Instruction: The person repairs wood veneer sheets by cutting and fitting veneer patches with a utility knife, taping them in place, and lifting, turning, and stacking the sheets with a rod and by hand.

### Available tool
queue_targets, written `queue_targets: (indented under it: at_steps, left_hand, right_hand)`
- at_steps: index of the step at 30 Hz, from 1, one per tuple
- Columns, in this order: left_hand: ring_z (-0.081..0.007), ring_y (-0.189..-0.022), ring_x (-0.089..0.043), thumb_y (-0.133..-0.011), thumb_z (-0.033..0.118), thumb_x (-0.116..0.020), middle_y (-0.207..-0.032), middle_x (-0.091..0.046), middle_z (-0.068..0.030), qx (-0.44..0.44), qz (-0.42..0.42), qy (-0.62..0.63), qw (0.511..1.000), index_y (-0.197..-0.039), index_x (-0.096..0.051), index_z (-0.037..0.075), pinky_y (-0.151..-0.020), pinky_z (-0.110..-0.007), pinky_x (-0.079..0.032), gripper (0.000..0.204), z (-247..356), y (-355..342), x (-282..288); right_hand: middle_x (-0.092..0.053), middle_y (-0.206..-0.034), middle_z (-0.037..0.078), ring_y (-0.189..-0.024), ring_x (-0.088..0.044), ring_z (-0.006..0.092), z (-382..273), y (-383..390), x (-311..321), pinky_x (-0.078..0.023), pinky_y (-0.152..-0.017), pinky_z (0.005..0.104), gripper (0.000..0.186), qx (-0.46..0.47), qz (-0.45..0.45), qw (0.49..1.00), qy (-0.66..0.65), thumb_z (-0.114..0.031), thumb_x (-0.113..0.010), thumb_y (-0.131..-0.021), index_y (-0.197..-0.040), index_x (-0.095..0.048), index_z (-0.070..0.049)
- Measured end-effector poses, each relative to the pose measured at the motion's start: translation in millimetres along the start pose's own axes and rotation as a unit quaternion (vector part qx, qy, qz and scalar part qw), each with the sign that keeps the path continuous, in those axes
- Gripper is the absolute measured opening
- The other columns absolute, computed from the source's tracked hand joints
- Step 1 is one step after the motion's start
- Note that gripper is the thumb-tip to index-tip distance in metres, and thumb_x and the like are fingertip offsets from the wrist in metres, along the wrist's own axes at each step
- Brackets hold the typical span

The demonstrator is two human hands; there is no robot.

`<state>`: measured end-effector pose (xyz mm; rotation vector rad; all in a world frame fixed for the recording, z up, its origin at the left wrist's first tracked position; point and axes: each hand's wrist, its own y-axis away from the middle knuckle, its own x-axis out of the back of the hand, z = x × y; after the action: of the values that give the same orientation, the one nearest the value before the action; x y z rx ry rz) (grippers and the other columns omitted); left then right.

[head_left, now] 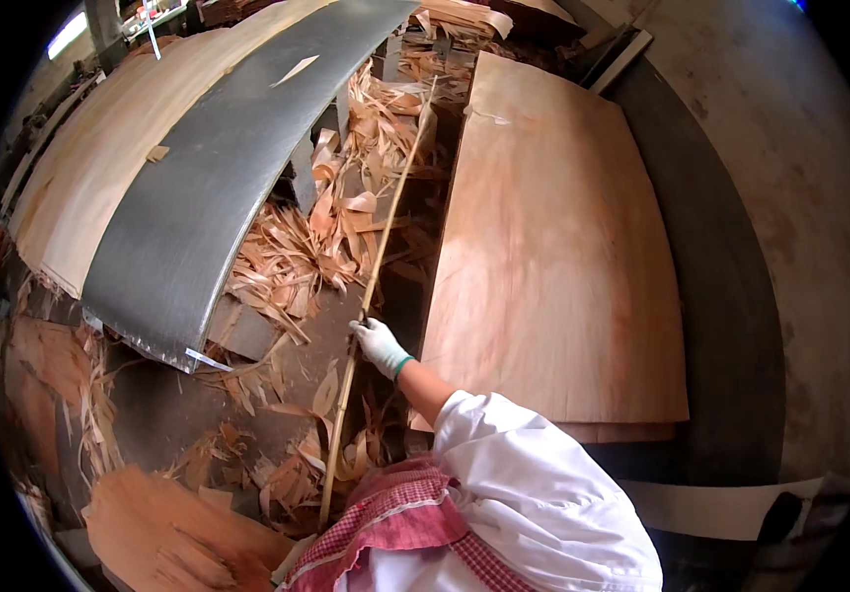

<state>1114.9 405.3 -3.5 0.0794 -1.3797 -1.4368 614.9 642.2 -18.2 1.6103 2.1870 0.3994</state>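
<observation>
My right hand (pixel 382 347), in a white knit glove with a green cuff, is closed around a long thin wooden stick (pixel 386 222). The stick runs from beside my apron up and away toward the far end of the aisle. Right of the hand lies a stack of wood veneer sheets (pixel 553 247), its top sheet pale with reddish patches. To the left stands a long table with a dark metal top (pixel 208 168), and a small veneer scrap (pixel 295 71) rests on it. My left hand does not show.
Veneer shavings (pixel 282 252) heap up between table and stack and litter the floor (pixel 247 400). Pale veneer sheets (pixel 99 187) lie along the table's far left side. A broken veneer piece (pixel 173 533) is at the lower left. Beyond the stack runs a dark strip (pixel 731 296) beside a concrete surface (pixel 790 168).
</observation>
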Motion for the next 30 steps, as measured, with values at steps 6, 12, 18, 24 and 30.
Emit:
queue_targets:
  at_steps: [6, 12, 18, 24, 30]
  left_hand:
    - [-0.0251, -0.089, -0.064, -0.083, 0.017, -0.068, -0.093, -0.067, -0.0160, -0.007, -0.008, 0.046, 0.999, -0.104, -0.065, 0.002, -0.079, -0.036, -0.049, 0.027, 17.4, 3.4, -5.2]
    - [-0.0242, -0.095, -0.064, -0.085, 0.016, -0.067, -0.098, -0.067, -0.0160, -0.017, -0.079, 0.171, 0.982, -0.111, -0.063, -0.001, -0.084, -0.035, -0.049, 0.031, 71.1, 2.2, 22.1]
    - [-0.0214, -0.103, -0.060, -0.099, 0.010, -0.045, -0.116, -0.062, -0.0115, 0.070, -0.249, 0.496, 0.829, -0.126, -0.053, -0.003, -0.089, -0.032, -0.049, 0.031, 97.8, -16.2, 20.1]
    - [-0.0195, -0.096, -0.061, -0.091, 0.009, -0.053, -0.107, -0.065, -0.0070, -0.043, -0.030, 0.300, 0.952, -0.123, -0.056, 0.001, -0.083, -0.033, -0.050, 0.033, 160.7, 25.0, 79.4]
    - [-0.0304, -0.076, -0.062, -0.087, 0.029, -0.056, -0.076, -0.060, -0.0110, -0.062, 0.224, -0.103, 0.967, -0.093, -0.058, 0.013, -0.063, -0.043, -0.049, 0.017, 96.8, -2.8, 117.7]
  right_hand:
    - [-0.058, -0.077, -0.001, -0.064, -0.048, 0.0084, 39.7, 41.5, 2.6, -0.039, -0.056, 0.0257, 0.026, -0.021, -0.007, 0.998, -0.062, -0.028, -0.056, -0.096, -0.103, -0.061, -0.004]
    - [-0.063, -0.076, 0.007, -0.064, -0.061, 0.0178, 65.9, 56.2, 33.2, -0.051, -0.056, 0.0312, 0.017, -0.081, 0.047, 0.989, -0.118, -0.026, -0.052, -0.097, -0.093, -0.051, -0.009]
    - [-0.064, -0.077, 0.000, -0.061, -0.056, 0.0094, 17.2, 2.8, 36.6, -0.040, -0.049, 0.0227, 0.021, 0.021, -0.017, 1.000, -0.007, -0.032, -0.053, -0.097, -0.095, -0.055, -0.011]
    - [-0.064, -0.095, 0.016, -0.085, -0.065, 0.0242, -12.5, 49.0, 28.0, -0.054, -0.077, 0.0349, 0.036, 0.015, 0.004, 0.996, -0.090, -0.027, -0.052, -0.098, -0.116, -0.051, 0.004]
    - [-0.063, -0.083, 0.008, -0.072, -0.060, 0.0167, 35.8, 39.8, 24.1, -0.043, -0.049, 0.0237, 0.020, -0.082, 0.002, 0.987, -0.137, -0.028, -0.051, -0.097, -0.096, -0.057, -0.009]
